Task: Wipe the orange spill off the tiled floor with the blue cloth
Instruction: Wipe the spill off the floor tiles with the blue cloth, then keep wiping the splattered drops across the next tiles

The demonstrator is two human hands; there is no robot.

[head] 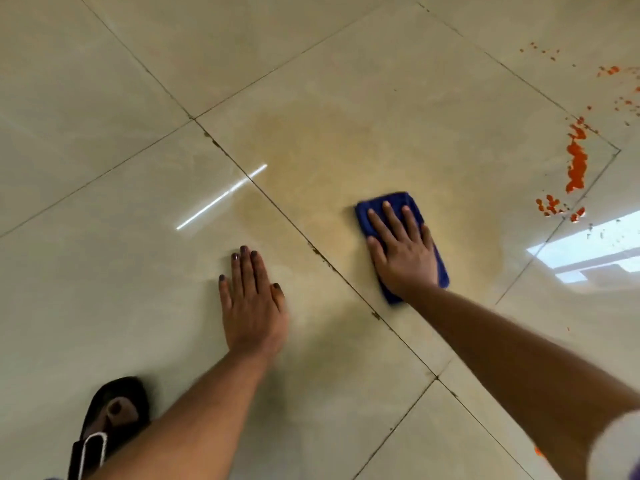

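Fingers (386,211) of the right hand (403,249) lie straight and slightly spread, pressing the folded blue cloth (401,202) flat on the tiled floor (121,81), arm stretched forward. Beside it the left hand (252,306) rests palm-down, fingers together, on the neighbouring tile. Well apart to the right, thick orange spill (576,164) hugs a grout line, with bare tile between cloth and spill.
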